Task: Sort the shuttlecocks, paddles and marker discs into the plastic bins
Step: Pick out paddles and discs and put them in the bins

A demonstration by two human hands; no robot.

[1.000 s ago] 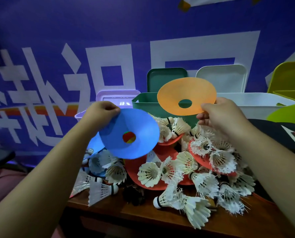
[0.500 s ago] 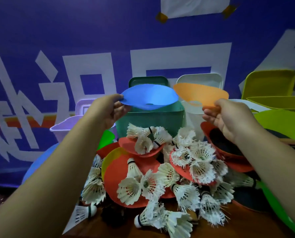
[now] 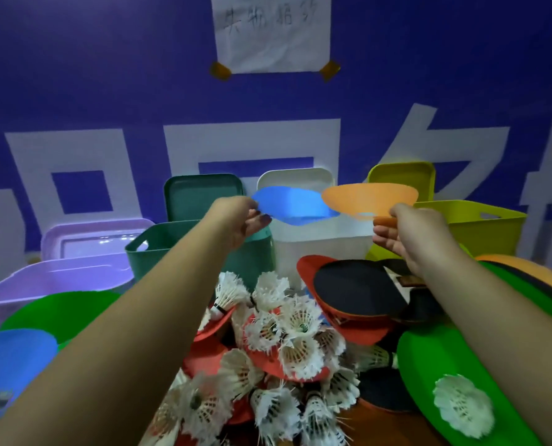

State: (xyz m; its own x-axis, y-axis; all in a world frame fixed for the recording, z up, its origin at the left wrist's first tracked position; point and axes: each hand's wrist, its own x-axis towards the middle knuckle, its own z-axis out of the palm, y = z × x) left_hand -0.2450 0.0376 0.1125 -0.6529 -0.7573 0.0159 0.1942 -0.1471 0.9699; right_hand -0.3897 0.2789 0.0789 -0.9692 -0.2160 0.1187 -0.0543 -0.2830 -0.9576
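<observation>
My left grip [image 3: 236, 220] pinches blue disc [image 3: 289, 201] over white bin [image 3: 319, 247]; my right grip [image 3: 411, 235], orange disc [image 3: 364, 196]. Bin contents hidden.

Dim, bluish, soft lighting; slight overall blur, with wide-angle stretching toward the edges.

A flat blue plastic marker disc [image 3: 295, 204], pinched at its rim by the left hand [image 3: 236, 220], hovers level over the open white plastic bin [image 3: 319, 246]. A flat orange plastic marker disc [image 3: 369, 197], pinched by the right hand [image 3: 410, 233], hovers over that bin's right side. White feather shuttlecocks [image 3: 287, 329] lie heaped before the bin, with a black-faced paddle [image 3: 358, 288] alongside them.
</observation>
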